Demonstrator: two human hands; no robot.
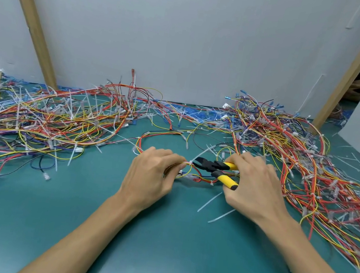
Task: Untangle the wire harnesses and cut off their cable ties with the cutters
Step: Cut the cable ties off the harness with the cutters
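Green table (157,260) under both forearms. Mid-table, left hand (153,174), fingers curled, pinched a red-and-yellow wire harness (198,178). Right hand (253,186) gripped the cutters (216,168), black jaws parted at a white cable tie (191,161) on that harness. Tangled wire piles farther off, left (49,118) and right (298,157); grey wall (189,33) behind.

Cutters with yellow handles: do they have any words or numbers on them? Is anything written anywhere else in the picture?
No text can be read anywhere.
The cutters in the right hand: no brand or number shows on the yellow handles or black head.
The wires, cable ties, green table and grey wall: no labels or signs visible.
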